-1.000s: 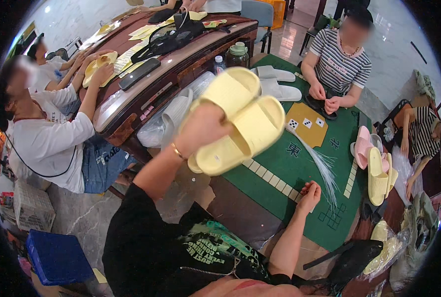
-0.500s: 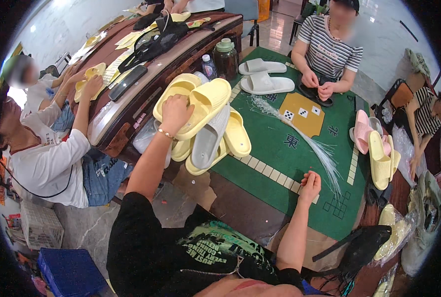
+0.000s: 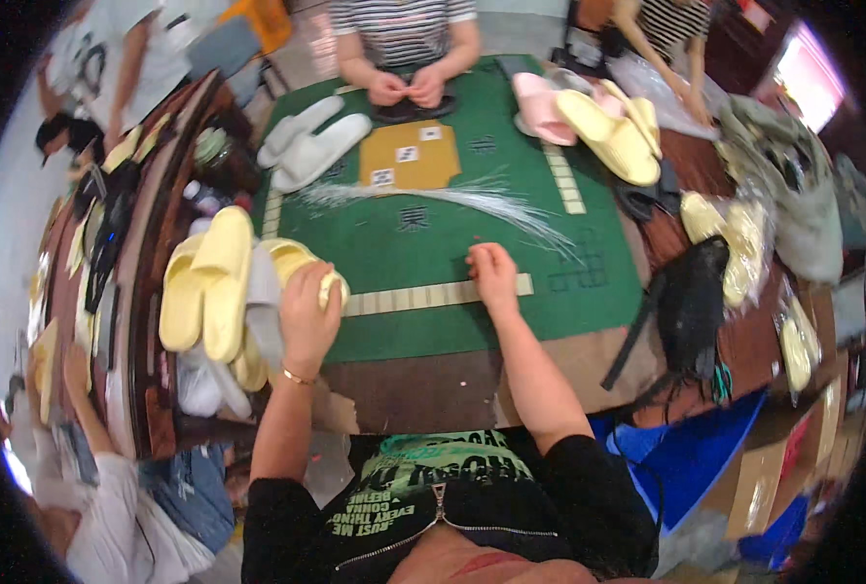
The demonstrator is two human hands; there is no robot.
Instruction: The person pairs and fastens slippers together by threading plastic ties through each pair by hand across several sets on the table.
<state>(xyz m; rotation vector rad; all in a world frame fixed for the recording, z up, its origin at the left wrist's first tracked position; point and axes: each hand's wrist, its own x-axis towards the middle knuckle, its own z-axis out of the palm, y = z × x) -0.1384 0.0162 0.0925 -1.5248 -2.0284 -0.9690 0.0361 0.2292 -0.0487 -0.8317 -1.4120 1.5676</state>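
Note:
Slippers lie piled at the left corner of the table. A pair of yellow slippers rests on top, with a grey slipper beside it. On the pile's right side my left hand is closed on another yellow slipper, partly covering it; the fingers are slightly blurred. My right hand hovers over the green mat, fingers pinched together. A tiny reddish speck shows by its fingertips, but what it holds is too small to name. Beyond it lies a bundle of thin clear strands.
Two light grey slippers lie at the far left of the mat. Pink slippers and yellow ones sit far right, near a black bag. Across the table a person's hands work at a dark slipper.
My view has swung to the right. My left hand has gone from the top yellow pair to a yellow slipper on the pile's right side. My right hand stays pinched over the mat.

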